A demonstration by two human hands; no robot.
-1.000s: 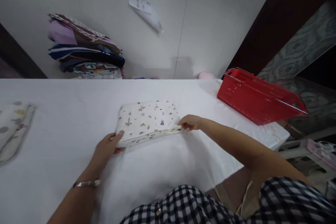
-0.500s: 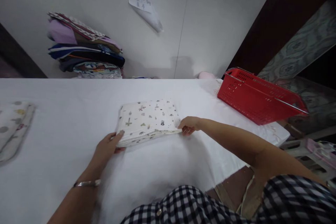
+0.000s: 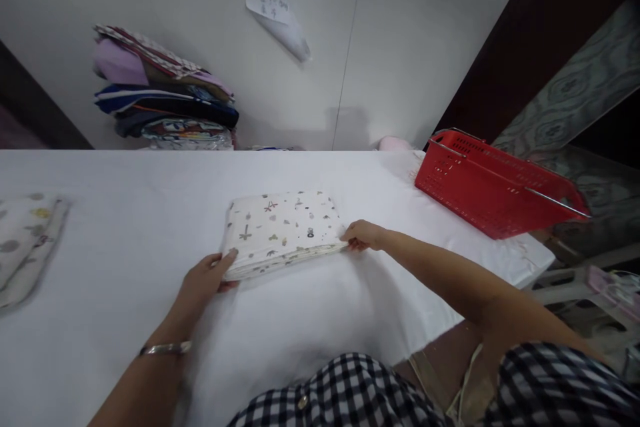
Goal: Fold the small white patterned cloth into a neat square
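A white folded cloth (image 3: pixel 283 227) printed with small plant-like figures lies on the white-covered table in front of me, its layers showing along the near edge. My left hand (image 3: pixel 206 277) grips its near left corner, thumb on top and fingers underneath. At the near right corner, my right hand (image 3: pixel 364 235) pinches the layers between thumb and fingers. Some of the right fingertips are hidden by the cloth and the hand itself.
Another folded cloth (image 3: pixel 25 247) with grey dots lies at the far left of the table (image 3: pixel 135 213). A red plastic basket (image 3: pixel 500 187) stands on the right end. Behind the table rises a stack of folded fabrics (image 3: pixel 165 90); a paper sign (image 3: pixel 270 7) hangs on the wall.
Both hands keep their hold on the cloth's near corners. The right hand has shifted only slightly, and the near right edge looks a little straighter than half a second ago.
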